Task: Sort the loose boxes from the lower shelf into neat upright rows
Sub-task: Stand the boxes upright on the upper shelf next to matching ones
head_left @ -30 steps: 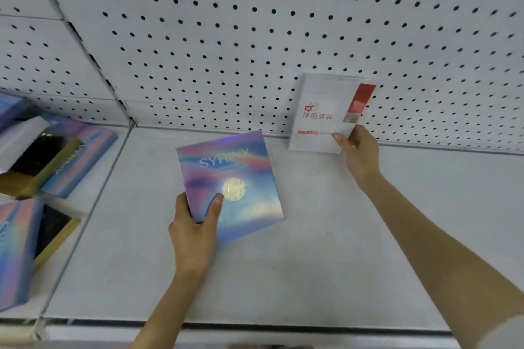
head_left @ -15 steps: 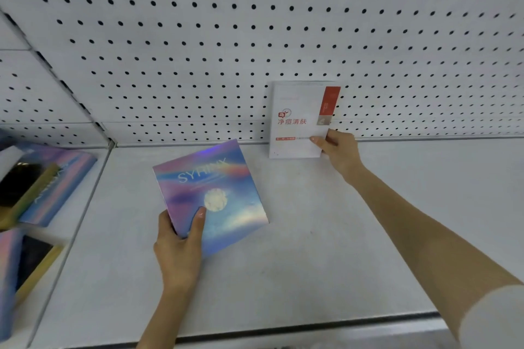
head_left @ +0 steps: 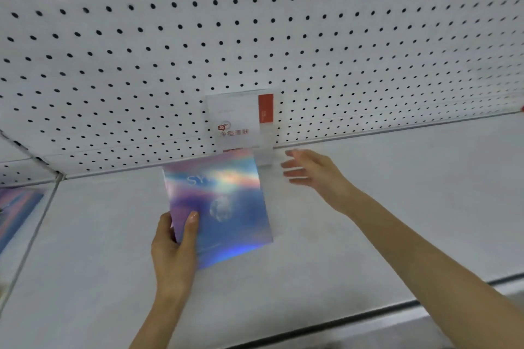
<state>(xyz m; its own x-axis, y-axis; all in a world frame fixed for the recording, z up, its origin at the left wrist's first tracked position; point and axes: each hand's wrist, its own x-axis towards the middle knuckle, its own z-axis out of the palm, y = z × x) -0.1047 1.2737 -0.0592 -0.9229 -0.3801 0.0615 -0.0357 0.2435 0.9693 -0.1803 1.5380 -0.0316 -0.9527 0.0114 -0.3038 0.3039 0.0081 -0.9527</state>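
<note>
Two hands, apart. Left hand (head_left: 173, 252) grips the iridescent box (head_left: 224, 207) by its lower left corner, over the middle of the shelf (head_left: 382, 235). Right hand (head_left: 312, 171), fingers spread, holds nothing, just beside the white red-striped box (head_left: 238, 119) standing upright against the pegboard (head_left: 255, 22) at the back edge.

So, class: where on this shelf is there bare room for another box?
Bare shelf runs right of the right hand along the pegboard, and left between the holographic box and the divider. Crowded: the middle, around the white box and left hand.
</note>
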